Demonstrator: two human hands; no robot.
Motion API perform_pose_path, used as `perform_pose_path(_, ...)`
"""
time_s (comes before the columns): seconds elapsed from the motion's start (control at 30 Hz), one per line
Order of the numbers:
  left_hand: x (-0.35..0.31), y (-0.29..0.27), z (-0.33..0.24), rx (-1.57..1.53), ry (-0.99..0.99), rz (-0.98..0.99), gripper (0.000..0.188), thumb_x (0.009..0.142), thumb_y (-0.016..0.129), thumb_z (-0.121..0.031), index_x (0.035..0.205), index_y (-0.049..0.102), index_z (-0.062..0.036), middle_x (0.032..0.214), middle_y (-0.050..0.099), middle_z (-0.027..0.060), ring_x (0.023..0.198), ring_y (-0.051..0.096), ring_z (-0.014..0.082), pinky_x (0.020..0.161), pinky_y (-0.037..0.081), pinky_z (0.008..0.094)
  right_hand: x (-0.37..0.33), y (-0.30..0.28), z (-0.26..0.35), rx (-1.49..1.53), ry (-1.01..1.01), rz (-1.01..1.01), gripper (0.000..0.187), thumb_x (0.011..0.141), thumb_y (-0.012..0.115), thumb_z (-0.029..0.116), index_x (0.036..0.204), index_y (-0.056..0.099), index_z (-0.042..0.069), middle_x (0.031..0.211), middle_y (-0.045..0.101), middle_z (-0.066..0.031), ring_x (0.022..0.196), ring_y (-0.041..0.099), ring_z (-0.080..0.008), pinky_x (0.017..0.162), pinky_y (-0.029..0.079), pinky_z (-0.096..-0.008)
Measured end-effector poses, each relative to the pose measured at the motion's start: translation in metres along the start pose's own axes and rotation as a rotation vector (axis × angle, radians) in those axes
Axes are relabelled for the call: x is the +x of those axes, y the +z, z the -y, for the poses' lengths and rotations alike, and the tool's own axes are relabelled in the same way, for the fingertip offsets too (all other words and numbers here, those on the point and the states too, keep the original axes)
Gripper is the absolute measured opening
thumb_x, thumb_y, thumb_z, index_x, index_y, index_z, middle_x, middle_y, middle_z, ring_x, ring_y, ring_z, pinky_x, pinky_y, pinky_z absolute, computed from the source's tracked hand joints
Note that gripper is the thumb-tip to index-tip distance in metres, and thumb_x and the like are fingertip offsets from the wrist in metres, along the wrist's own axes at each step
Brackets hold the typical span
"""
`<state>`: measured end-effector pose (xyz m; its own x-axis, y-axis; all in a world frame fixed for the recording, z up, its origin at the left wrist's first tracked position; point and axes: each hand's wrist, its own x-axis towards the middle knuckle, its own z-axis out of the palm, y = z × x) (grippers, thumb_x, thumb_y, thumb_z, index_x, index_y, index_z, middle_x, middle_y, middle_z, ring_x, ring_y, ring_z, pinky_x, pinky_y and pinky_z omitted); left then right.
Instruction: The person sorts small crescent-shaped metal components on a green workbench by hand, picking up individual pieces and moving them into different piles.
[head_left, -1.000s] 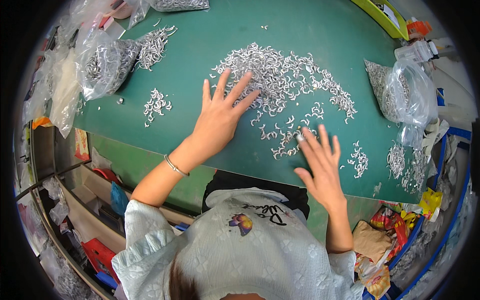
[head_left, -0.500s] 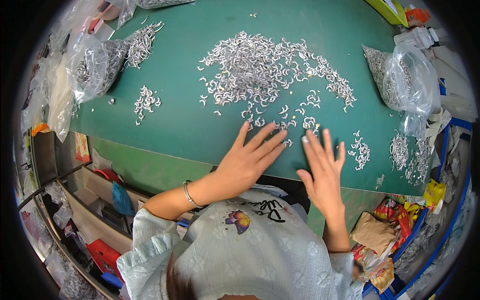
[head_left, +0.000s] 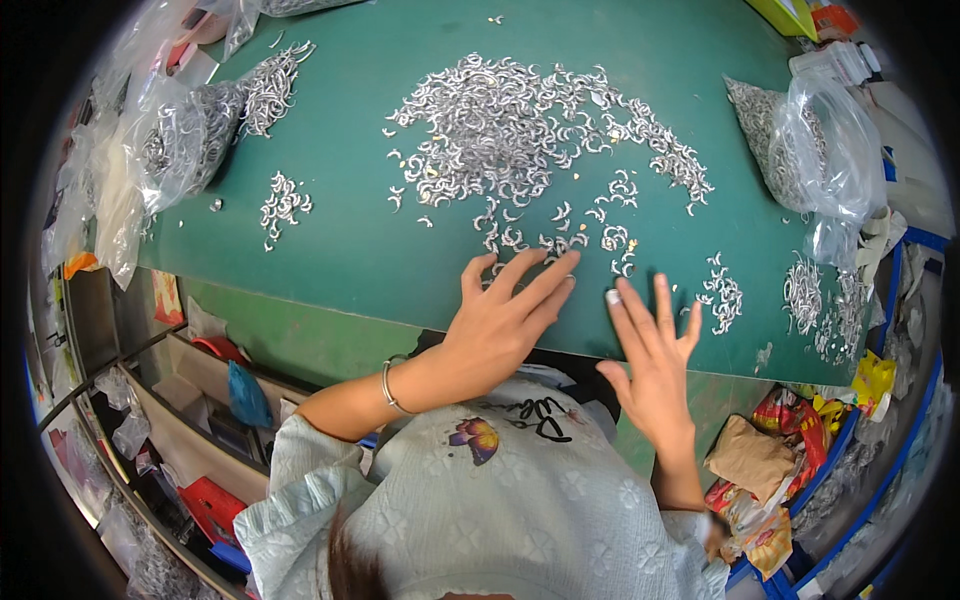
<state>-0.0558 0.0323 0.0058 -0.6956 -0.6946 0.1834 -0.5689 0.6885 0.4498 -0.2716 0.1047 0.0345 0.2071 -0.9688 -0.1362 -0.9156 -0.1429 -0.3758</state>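
Observation:
A large heap of small silver crescent-shaped metal pieces (head_left: pixel 485 125) lies on the green tabletop (head_left: pixel 350 220), with a trail of loose ones coming toward me. My left hand (head_left: pixel 510 315) has its fingers apart and bent, the fingertips down at the near end of that trail, touching some crescents. My right hand (head_left: pixel 650 350) lies near the table's front edge, fingers spread, holding nothing. Just beyond its fingertips is a little cluster of crescents (head_left: pixel 615 240) with yellowish bits among them. A small pile of crescents (head_left: pixel 722 295) sits to the right of that hand.
Clear plastic bags of crescents stand at the left (head_left: pixel 195 140) and right (head_left: pixel 800 145) of the table. Another small pile (head_left: pixel 285 207) lies left of the heap, and more piles (head_left: pixel 802 293) are at the right edge. Below are an open drawer (head_left: pixel 205 400) and crumpled packaging (head_left: pixel 750 460).
My left fingers have bent more and drawn slightly together over the crescents. My right hand has shifted a little toward me and to the right. The whole view has shifted slightly.

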Motion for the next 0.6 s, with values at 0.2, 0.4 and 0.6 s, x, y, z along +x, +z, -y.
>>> perform_pose_path(0.2, -0.006, -0.005, 0.009, -0.123, -0.018, -0.035, 0.041, 0.078, 0.069, -0.003, 0.118, 0.063, -0.0039, 0.139, 0.052, 0.0087, 0.123, 0.05, 0.0283, 0.099, 0.031, 0.0497, -0.01, 0.001, -0.018, -0.002, 0.074, -0.162, 0.065, 0.086, 0.063, 0.039, 0.139, 0.049, 0.005, 0.153, 0.039, -0.0088, 0.146, 0.024, -0.0385, 0.111, 0.004, -0.0651)
perform_pose_path(0.4, 0.004, 0.001, -0.001, -0.081, -0.003, 0.005, 0.036, 0.08, 0.068, -0.002, 0.115, 0.064, -0.0025, 0.137, 0.054, 0.0091, 0.127, 0.049, 0.0269, 0.104, 0.028, 0.0519, 0.012, 0.008, 0.005, 0.02, 0.081, -0.074, 0.066, 0.08, 0.071, 0.027, 0.138, 0.049, 0.003, 0.155, 0.034, -0.0101, 0.147, 0.02, -0.0396, 0.11, 0.005, -0.0679)
perform_pose_path(0.6, 0.013, 0.003, -0.006, -0.184, -0.02, -0.081, 0.034, 0.08, 0.069, -0.002, 0.114, 0.064, -0.0036, 0.129, 0.057, 0.0106, 0.117, 0.054, 0.0285, 0.098, 0.032, 0.0484, 0.006, 0.007, 0.001, 0.012, 0.097, -0.098, 0.066, 0.08, 0.072, 0.028, 0.137, 0.051, 0.005, 0.154, 0.034, -0.0111, 0.147, 0.018, -0.0415, 0.107, 0.006, -0.071)
